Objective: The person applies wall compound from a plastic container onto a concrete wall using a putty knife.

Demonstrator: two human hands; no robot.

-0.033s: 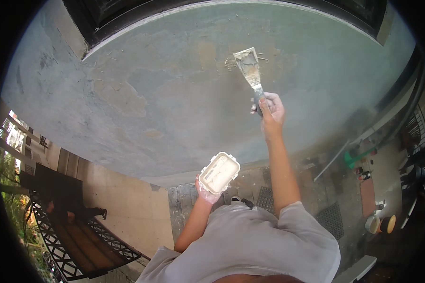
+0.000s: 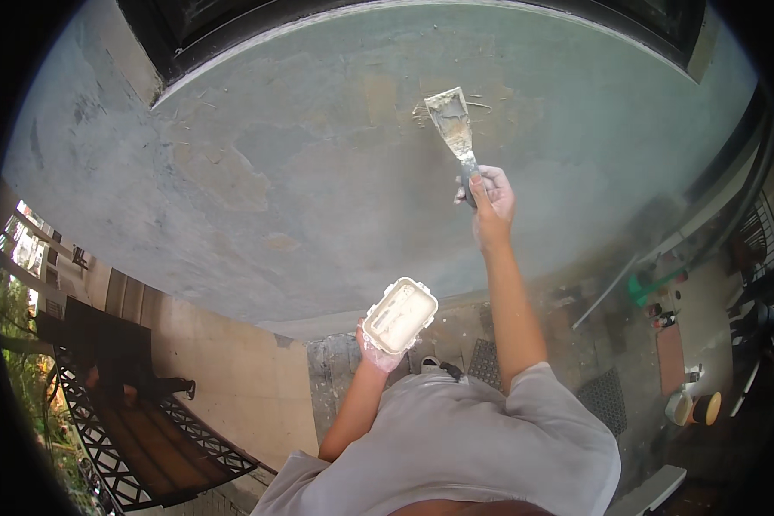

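A person in a grey shirt [image 2: 464, 439] faces a patchy grey-green wall [image 2: 353, 215], a putty knife [image 2: 456, 129] in the right hand [image 2: 494, 196]. We see that hand closed around the dark handle, thumb laid along it, with the blade — smeared with pale paste [image 2: 457, 142] — pointing up toward a dark frame [image 2: 224, 43] at the top of the wall. Thin ridges show on the wall at both sides of the blade; whether its edge touches the surface, we cannot tell. Lower down and to the left, the left hand [image 2: 378, 353] is curled around a white container [image 2: 401, 316], its open side turned toward us (the fingers underneath are mostly hidden). More pale paste lies inside it. White residue coats both hands. Beyond the shirt, we find a dark mat [image 2: 605, 401] on the floor at right and a black lattice structure [image 2: 95, 439] at lower left.
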